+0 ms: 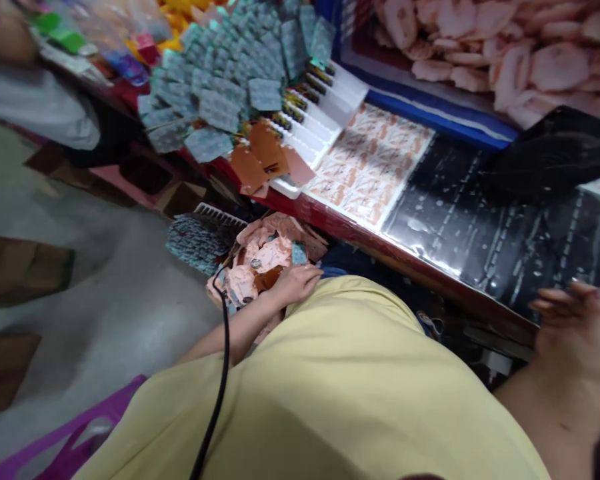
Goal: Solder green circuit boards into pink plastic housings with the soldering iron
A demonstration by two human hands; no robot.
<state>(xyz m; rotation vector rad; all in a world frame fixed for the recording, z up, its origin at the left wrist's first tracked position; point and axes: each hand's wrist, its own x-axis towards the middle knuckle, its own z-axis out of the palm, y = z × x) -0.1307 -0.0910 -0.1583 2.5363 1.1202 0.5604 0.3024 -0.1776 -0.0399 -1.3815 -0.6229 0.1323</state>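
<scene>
My left hand lies low at the yellow shirt's edge, with its fingers loosely stretched and nothing visible in them. Just beyond it is a heap of crumpled pink and brown scraps. At the table's front edge, my right hand is blurred, its fingers half curled and apart, with no object showing in it. Closest to that hand is the dark, glossy tabletop. A black object, also blurred, lies farther back on it.
Many grey-blue carded packs fan out beside white slotted trays and orange cards. Printed sheets lie near a blue bin of pink pieces. Cardboard boxes stand on the floor. Another person's sleeve shows left.
</scene>
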